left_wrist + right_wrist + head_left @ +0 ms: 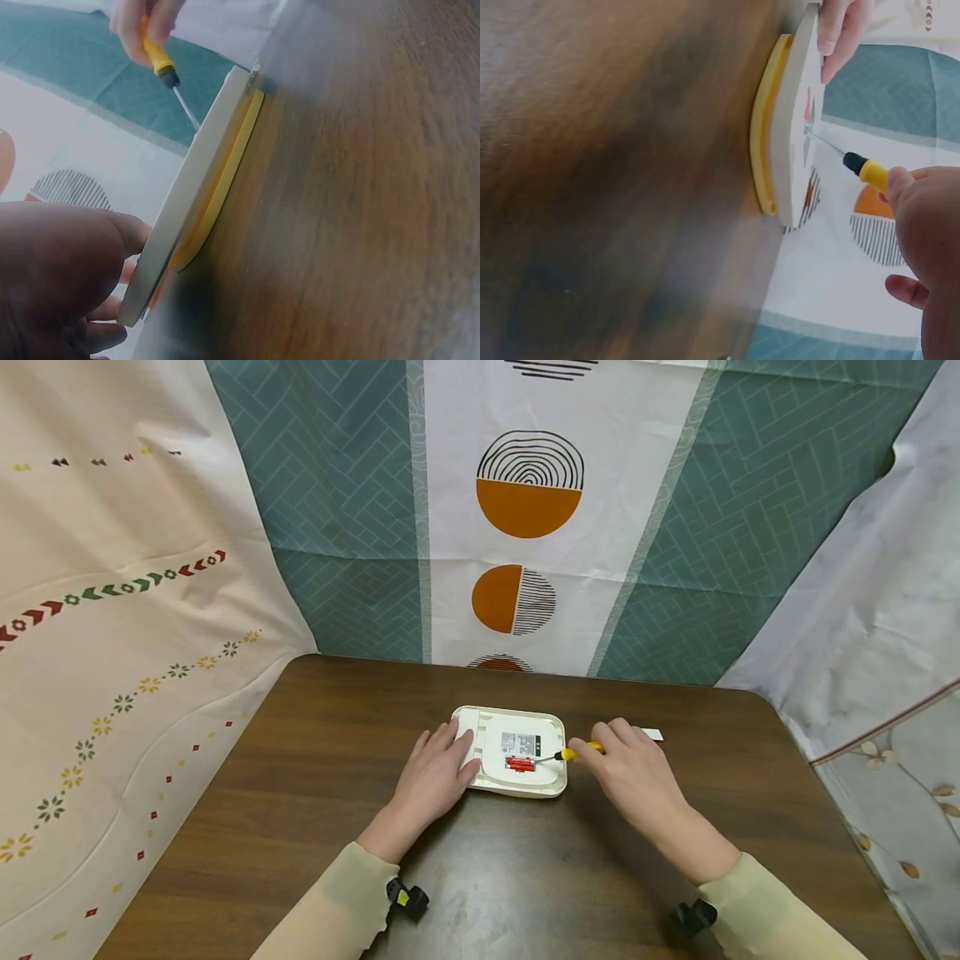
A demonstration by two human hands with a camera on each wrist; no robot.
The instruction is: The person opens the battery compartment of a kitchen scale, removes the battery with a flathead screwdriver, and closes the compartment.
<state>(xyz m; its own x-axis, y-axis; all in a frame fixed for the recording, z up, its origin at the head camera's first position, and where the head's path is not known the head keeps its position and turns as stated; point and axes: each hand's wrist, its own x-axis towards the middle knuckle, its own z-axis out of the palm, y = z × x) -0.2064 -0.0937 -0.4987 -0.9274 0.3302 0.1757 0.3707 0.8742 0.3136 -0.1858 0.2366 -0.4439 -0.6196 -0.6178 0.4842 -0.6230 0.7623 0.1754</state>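
Note:
A white, round-cornered device [551,727] lies back-side up on the table, showing a printed label and red batteries [521,764] in a recess. It looks like an upturned kitchen scale; a yellow layer [232,165] shows beneath it in the left wrist view. My left hand [433,770] rests on its left end, thumb and index finger on the top face. A yellow-and-black screwdriver [567,753] is gripped in my right hand [637,768], its metal tip at the right end of the batteries. The right fingertips are partly hidden in the head view.
A small white flat piece [653,734] lies on the brown wooden table [480,877] just beyond my right hand. Patterned cloths [360,510] hang behind the table and along both sides. Dark wrist cameras [407,897] are strapped over both sleeves.

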